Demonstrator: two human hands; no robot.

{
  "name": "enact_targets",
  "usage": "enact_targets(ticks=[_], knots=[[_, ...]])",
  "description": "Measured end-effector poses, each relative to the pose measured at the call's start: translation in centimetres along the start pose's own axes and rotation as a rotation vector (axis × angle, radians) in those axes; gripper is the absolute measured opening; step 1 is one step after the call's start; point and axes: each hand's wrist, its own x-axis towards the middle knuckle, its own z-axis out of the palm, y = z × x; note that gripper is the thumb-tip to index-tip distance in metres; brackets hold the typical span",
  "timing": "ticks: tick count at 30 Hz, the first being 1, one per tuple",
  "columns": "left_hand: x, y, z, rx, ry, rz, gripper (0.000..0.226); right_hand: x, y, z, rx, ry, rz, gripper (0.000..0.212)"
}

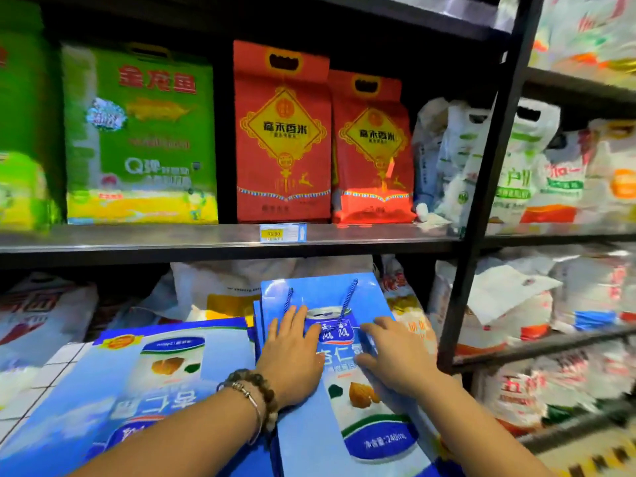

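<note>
Left hand (292, 349): flat, fingers straight, pressing the bag's (344, 418) left half, fingertips at the rope handle (347, 297).
Right hand (395, 356): spread on the bag's right half, apparently flat too; blur hides its fingertips.
Bag: directly under both hands, atop a blue stack (155, 373), below the shelf (206, 239).
Long axis: near to far, handle end far.
Nearer hand: about level; the left reaches slightly farther.

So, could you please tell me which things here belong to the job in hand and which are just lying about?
In hand:
blue gift bag, with left hand and right hand flat on it.

Lying about:
second blue bag beside it, green bag, red rice bags, white sacks, price tag.
</note>
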Motion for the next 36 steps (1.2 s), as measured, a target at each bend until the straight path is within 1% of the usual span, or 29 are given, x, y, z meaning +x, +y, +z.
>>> enact_targets(ticks=[3, 7, 10, 14, 17, 19, 20, 22, 24, 25, 27, 28, 29, 32, 34, 35, 36], knots=[[0.3, -0.2, 2.5, -0.009, -0.167, -0.044, 0.062, 0.1, -0.3, 3.0, 0.043, -0.169, -0.007, 0.064], [0.8, -0.4, 3.9, 0.010, -0.258, -0.060, 0.067, 0.3, 0.3, 4.6, 0.013, -0.330, 0.008, 0.086], [1.0, -0.4, 4.4, 0.025, -0.287, -0.071, 0.069, 0.6, 0.2, 4.8, -0.007, -0.394, 0.001, 0.080], [1.0, -0.5, 4.6, 0.026, -0.312, -0.078, 0.071, 0.9, 0.1, 4.7, -0.025, -0.449, 0.003, 0.082], [0.8, -0.1, 3.4, 0.103, -0.330, -0.070, 0.069, 0.6, -0.3, 4.6, -0.028, -0.414, 0.023, 0.080], [0.2, 0.6, 1.6, 0.215, -0.354, -0.025, 0.067, -0.1, -0.7, 4.2, -0.051, -0.364, 0.021, 0.078], [0.0, 1.0, 0.4, 0.229, -0.370, 0.004, 0.066, -0.3, -0.8, 3.9, -0.079, -0.328, 0.021, 0.078], [-0.6, 1.8, -1.5, 0.130, -0.383, 0.051, 0.063, -0.3, -0.8, 3.3, -0.178, -0.240, 0.026, 0.078], [-2.9, 1.1, -3.6, 0.018, -0.362, 0.040, 0.061, -0.4, -1.6, 2.1, -0.239, -0.113, -0.016, 0.085], [-4.5, 0.4, -4.6, -0.008, -0.365, 0.019, 0.062, -0.6, -2.4, 1.6, -0.227, -0.057, -0.044, 0.081], [-7.9, -1.9, -6.3, -0.034, -0.393, -0.051, 0.062, -1.4, -4.6, 0.6, -0.092, 0.061, -0.141, 0.060], [-9.6, -3.1, -7.3, -0.048, -0.401, -0.098, 0.062, -1.9, -5.9, 0.2, -0.005, 0.098, -0.204, 0.052], [-11.4, -4.3, -8.1, -0.061, -0.403, -0.145, 0.062, -2.6, -7.3, -0.3, 0.094, 0.096, -0.262, 0.045], [-16.5, -7.2, -9.3, -0.071, -0.336, -0.282, 0.063, -5.5, -11.6, -1.3, 0.382, -0.082, -0.381, 0.038], [-19.3, -8.0, -9.1, -0.076, -0.305, -0.347, 0.070, -7.5, -14.1, -1.5, 0.464, -0.165, -0.441, 0.039], [-20.4, -8.0, -8.9, -0.104, -0.291, -0.371, 0.080, -8.3, -15.1, -1.7, 0.465, -0.197, -0.467, 0.043], [-21.3, -7.9, -8.5, -0.149, -0.267, -0.388, 0.100, -9.1, -15.9, -1.8, 0.451, -0.215, -0.485, 0.046]])
